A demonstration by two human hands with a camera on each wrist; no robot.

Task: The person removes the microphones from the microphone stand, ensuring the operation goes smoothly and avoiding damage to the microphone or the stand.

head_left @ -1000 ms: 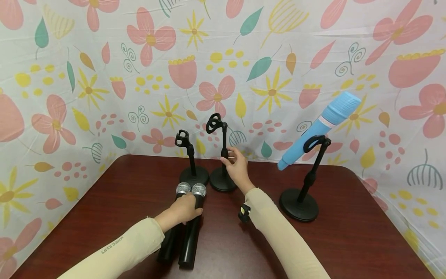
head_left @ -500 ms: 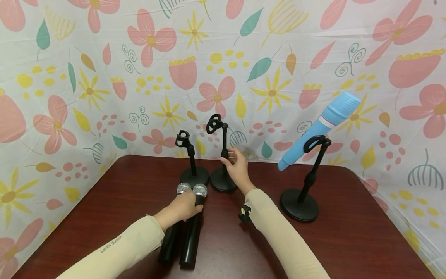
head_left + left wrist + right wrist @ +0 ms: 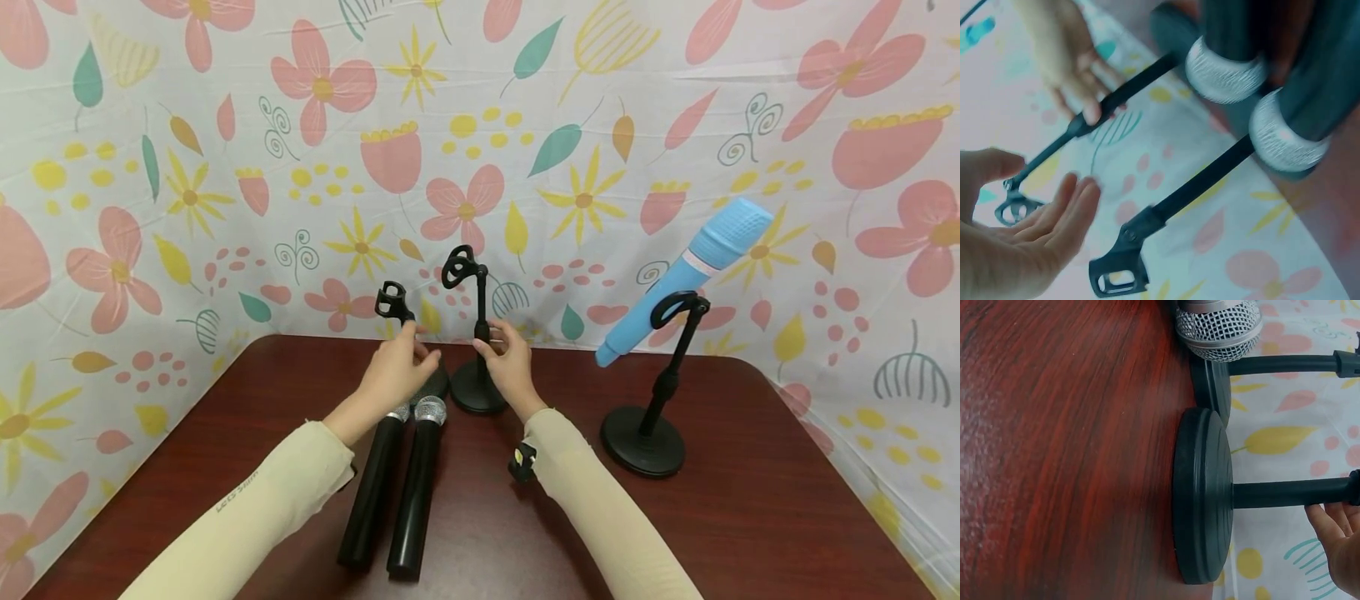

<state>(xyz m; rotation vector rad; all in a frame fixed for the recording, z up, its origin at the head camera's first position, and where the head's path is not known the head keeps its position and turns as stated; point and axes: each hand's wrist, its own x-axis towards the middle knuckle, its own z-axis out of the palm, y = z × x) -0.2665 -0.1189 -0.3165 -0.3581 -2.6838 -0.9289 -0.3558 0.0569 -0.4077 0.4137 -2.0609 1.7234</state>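
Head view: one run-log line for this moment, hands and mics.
left hand: open, at left stand | right hand: fingers at middle stand pole | two black mics: lying on table | blue mic: clipped in right stand

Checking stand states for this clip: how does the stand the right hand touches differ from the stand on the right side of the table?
The middle stand has an empty clip; the right stand holds a blue microphone. The middle stand's pole is upright; the right stand's leans. The right hand touches the middle stand's pole; nothing touches the right stand. Both are black with round bases on the table.
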